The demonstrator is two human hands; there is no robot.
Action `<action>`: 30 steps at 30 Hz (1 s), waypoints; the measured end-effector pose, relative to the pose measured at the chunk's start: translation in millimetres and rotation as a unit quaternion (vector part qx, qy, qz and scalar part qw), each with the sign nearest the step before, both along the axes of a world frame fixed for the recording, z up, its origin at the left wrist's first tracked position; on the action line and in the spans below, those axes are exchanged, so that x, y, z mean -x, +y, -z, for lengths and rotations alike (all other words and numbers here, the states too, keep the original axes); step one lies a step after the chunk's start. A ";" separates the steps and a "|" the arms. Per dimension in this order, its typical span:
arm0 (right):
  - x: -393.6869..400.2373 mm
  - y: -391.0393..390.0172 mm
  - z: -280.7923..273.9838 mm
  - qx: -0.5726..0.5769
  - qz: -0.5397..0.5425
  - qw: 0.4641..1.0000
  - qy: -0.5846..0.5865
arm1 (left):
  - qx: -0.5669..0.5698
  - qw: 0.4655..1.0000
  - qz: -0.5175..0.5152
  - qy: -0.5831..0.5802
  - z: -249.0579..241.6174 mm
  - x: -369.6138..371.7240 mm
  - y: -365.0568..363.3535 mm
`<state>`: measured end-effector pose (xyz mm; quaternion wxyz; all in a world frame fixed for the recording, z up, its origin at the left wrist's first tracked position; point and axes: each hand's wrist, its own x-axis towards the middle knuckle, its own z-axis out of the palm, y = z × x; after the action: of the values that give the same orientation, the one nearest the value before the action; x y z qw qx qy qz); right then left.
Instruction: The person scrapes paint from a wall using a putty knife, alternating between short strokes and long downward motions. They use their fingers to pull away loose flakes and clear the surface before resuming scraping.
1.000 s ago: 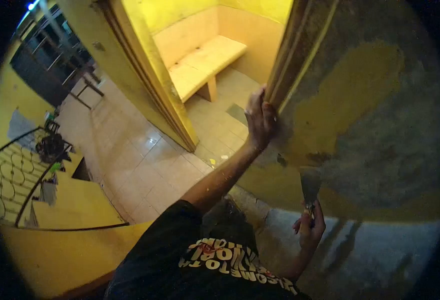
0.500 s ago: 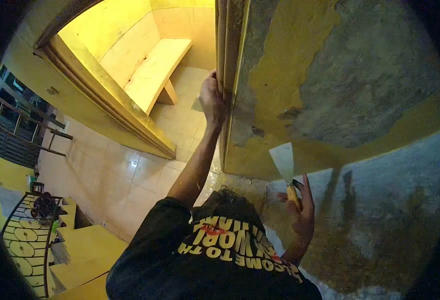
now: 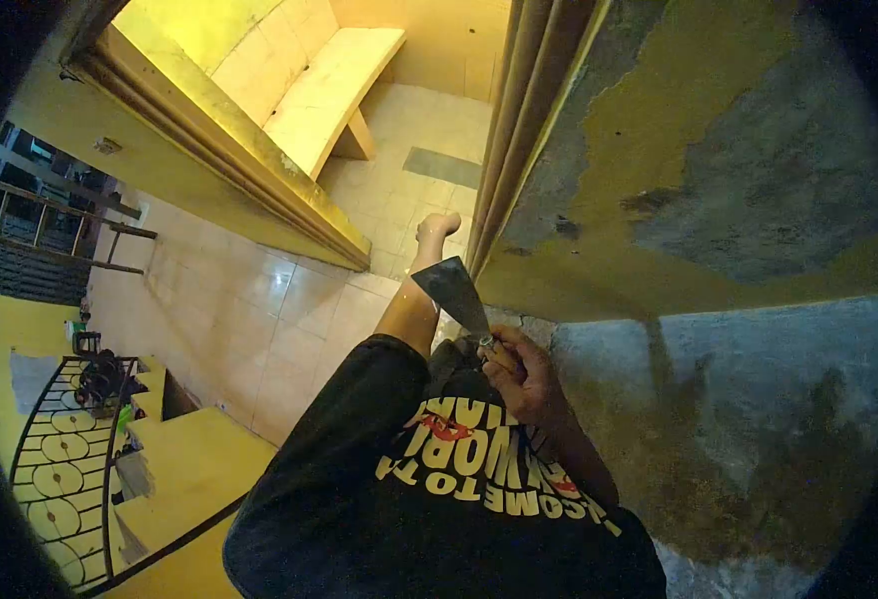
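My right hand [image 3: 521, 374] is closed around the handle of a putty knife [image 3: 452, 293], held in front of my chest. Its broad flat blade points up and to the left, overlapping my left forearm in this view. Ahead of it, my left arm reaches toward the doorway. My left hand [image 3: 438, 228] is curled beside the brown door frame [image 3: 519, 110], its fingers bent in; what they hold, if anything, is hidden. To the right of both hands stands a wall [image 3: 749, 170] with peeling yellow paint and bare grey patches.
Through the doorway stands a tiled bench [image 3: 329, 95], with a grey rectangle [image 3: 442, 168] on the floor nearby. A metal railing [image 3: 59, 479] and yellow steps [image 3: 174, 484] lie at lower left. A ladder-like frame [image 3: 59, 225] is at far left.
My right hand has brought the putty knife left from near the wall to my chest, turning its blade. My left hand has come off the door frame and curled. The view has shifted.
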<state>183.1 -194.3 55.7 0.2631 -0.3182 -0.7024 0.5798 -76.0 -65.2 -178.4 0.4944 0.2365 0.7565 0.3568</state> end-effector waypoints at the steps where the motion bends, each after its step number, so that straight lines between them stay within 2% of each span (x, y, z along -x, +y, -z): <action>1: -0.5 -0.9 2.0 0.026 -0.016 0.999 -0.019 | 0.000 1.000 -0.011 0.018 -0.3 3.3 7.7; 3: 0.8 -0.3 2.9 0.051 -0.028 0.998 -0.038 | 0.000 0.998 -0.027 0.051 -1.0 9.5 24.7; 5: 3.5 -0.7 1.3 0.122 -0.099 0.987 -0.024 | -0.004 0.997 -0.027 0.070 1.8 11.1 33.8; 9: 2.5 3.3 9.7 0.148 -0.078 0.986 -0.024 | -0.035 0.996 0.047 0.071 8.3 -14.1 20.2; 11: -0.2 6.3 26.8 0.084 -0.063 0.994 -0.031 | -0.054 0.992 0.096 0.065 15.3 -26.2 11.4; 15: -2.8 23.2 35.8 0.065 -0.047 0.991 -0.103 | -0.058 0.981 0.171 0.076 21.6 -36.9 3.0; 17: 1.3 35.7 31.5 0.034 -0.025 0.994 -0.099 | -0.050 0.975 0.194 0.095 25.0 -35.1 7.5; 19: 8.4 56.7 61.6 0.027 0.020 0.994 -0.108 | -0.030 0.970 0.206 0.124 30.5 -27.0 19.1; 20: 8.7 58.8 73.0 0.022 0.064 0.991 -0.117 | -0.015 0.969 0.207 0.136 36.3 -22.6 24.8; 21: 7.7 56.5 73.6 0.023 0.063 0.991 -0.117 | 0.009 0.970 0.197 0.140 38.5 -19.7 27.3; 22: 8.9 56.9 73.3 0.000 0.119 0.989 -0.092 | 0.040 0.974 0.174 0.139 39.2 -13.6 29.4; 23: 10.4 57.9 72.9 -0.023 0.172 0.983 -0.066 | 0.085 0.980 0.133 0.125 40.7 -9.0 29.2; 24: 7.1 52.1 64.7 -0.022 0.168 0.983 -0.065 | 0.129 0.982 0.089 0.111 41.7 -4.5 28.9; 26: -4.0 37.4 30.4 0.058 -0.031 0.997 -0.040 | 0.235 0.939 0.093 0.235 -2.9 -16.0 24.5; 27: -3.8 35.3 16.3 0.057 -0.034 0.997 -0.039 | 0.265 0.935 -0.028 0.233 -35.5 -31.7 20.0; 28: -1.9 33.3 2.9 -0.007 -0.108 0.993 -0.044 | 0.252 0.926 0.016 0.281 -30.9 -28.1 17.7; 29: 0.8 31.0 -3.8 -0.070 -0.181 0.980 -0.047 | 0.253 0.925 0.016 0.283 -26.2 -26.5 17.1; 30: 4.5 31.5 -4.6 -0.072 -0.185 0.979 -0.048 | 0.234 0.903 0.055 0.356 -32.7 -28.5 13.6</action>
<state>178.6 -162.8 60.3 0.1393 -0.1907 -0.8009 0.5502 -47.5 -51.6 -145.7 0.2516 0.2665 0.9298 0.0336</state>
